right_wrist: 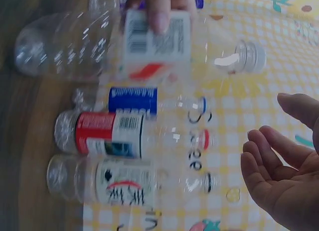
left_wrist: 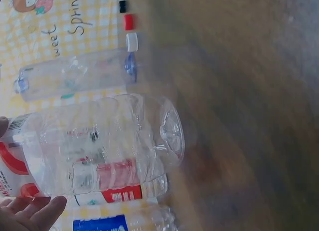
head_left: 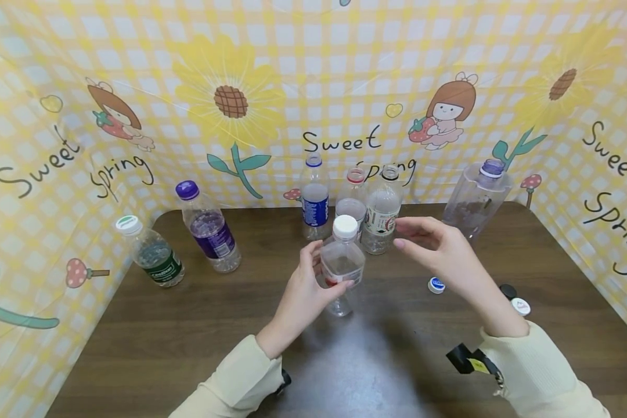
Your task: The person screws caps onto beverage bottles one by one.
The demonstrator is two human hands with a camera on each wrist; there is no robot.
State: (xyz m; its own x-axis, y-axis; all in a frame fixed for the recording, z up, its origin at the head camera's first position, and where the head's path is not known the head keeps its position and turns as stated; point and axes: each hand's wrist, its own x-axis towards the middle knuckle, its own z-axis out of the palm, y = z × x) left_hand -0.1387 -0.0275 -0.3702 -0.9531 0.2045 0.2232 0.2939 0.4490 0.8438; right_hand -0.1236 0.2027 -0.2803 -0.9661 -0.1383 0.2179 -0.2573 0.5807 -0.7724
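Note:
My left hand (head_left: pixel 305 290) grips a clear plastic bottle (head_left: pixel 343 261) round its middle. This bottle is roughly upright and has a white cap (head_left: pixel 346 227) on its neck. Its white label with red print (right_wrist: pixel 155 44) shows in the right wrist view, under the left fingers. My right hand (head_left: pixel 444 249) hovers to the right of it with nothing in its grasp, thumb and fingers spread apart. Behind the held bottle stand three uncapped bottles: one with a blue label (head_left: pixel 315 212), one with a red-and-white label (right_wrist: pixel 107 135), and one with a pale label (head_left: pixel 381 220).
A green-labelled bottle (head_left: pixel 158 255) and a purple-labelled bottle (head_left: pixel 211 235), both capped, stand at the left. A large clear uncapped bottle (head_left: pixel 475 200) stands back right. Loose caps lie at the right: blue-and-white (head_left: pixel 436 285), black (head_left: pixel 508 291), white (head_left: pixel 521 306), red (left_wrist: pixel 129 22).

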